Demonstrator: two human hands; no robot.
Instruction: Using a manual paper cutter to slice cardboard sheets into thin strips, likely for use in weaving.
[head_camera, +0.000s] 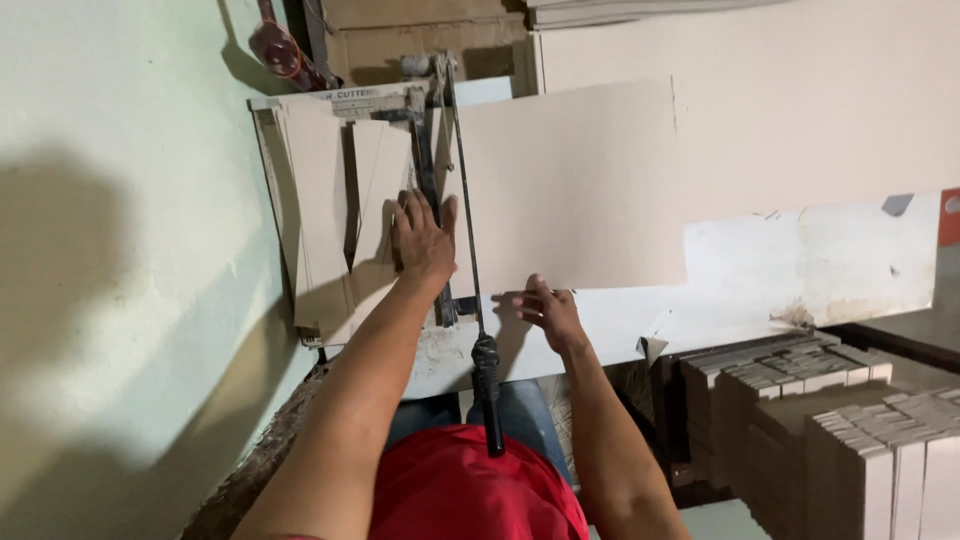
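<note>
Both hands press flat and open on the work: my left hand (422, 238) lies spread on the beige cardboard sheet (570, 190) at the cutter's rail, my right hand (548, 310) rests fingertips-down on the sheet's lower edge. That sheet sits mid-frame across the board cutter (345, 110). The cutter's black-handled lever (487, 385) hangs between my arms. Stacked cardboard pieces (850, 420) fill the lower right.

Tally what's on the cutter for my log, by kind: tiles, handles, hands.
Tiles: 1, the large beige tile lying across the cutter
Handles: 1, the black handle
Hands: 2, left hand flat on the cutter, right hand at the tile's near edge
Total: 4
</note>
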